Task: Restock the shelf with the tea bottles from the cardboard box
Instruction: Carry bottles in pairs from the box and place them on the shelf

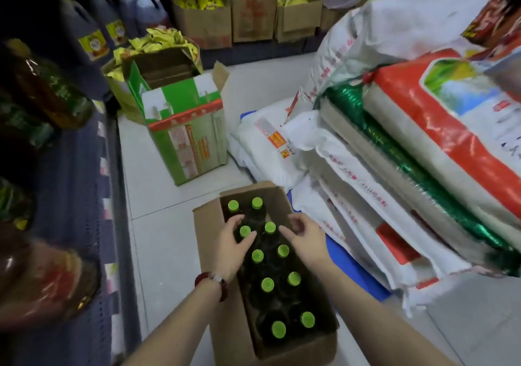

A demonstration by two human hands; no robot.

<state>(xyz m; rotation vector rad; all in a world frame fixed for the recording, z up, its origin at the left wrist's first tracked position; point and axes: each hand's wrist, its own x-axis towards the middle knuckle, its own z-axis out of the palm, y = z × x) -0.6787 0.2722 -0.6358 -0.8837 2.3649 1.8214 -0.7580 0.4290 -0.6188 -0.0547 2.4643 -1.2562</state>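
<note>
Both hands hover over the far end of the cardboard box [214, 255]. The left hand [234, 245], fingers spread, curls around a green cap [244, 230]; the right hand [306, 237] is open, holding nothing. Best to close each hand on a bottle neck below the cap and lift straight up.

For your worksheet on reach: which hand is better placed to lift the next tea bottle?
Probably the left hand: its fingers already curl round a green cap, and the shelf lies on its side. The right hand hovers open.
</note>
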